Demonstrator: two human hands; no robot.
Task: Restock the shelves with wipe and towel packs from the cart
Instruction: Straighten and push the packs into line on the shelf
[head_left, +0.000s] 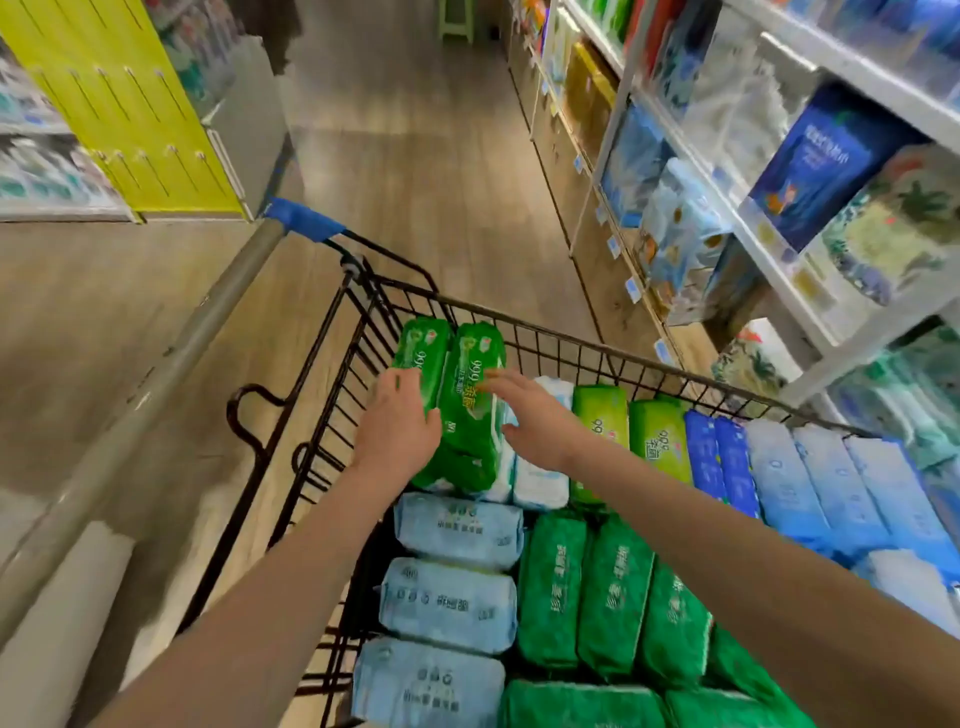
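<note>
A black wire cart (561, 340) is packed with wipe packs. Two bright green packs (470, 405) stand upright at its far left corner. My left hand (397, 423) grips the left side of these two packs, fingers curled over their top. My right hand (530, 413) reaches in from the right with fingers spread, touching the right green pack's face. Pale blue packs (457, 530) lie in a row near me, dark green packs (587, 592) beside them, blue and light blue packs (810, 483) stand to the right.
White shelves (769, 249) on the right hold blue and patterned tissue and towel packs. A yellow pegboard end panel (119, 104) stands at the left. The cart's blue handle (304, 218) points away. Wooden aisle floor (415, 156) stretches ahead, with a green stool (456, 21) far off.
</note>
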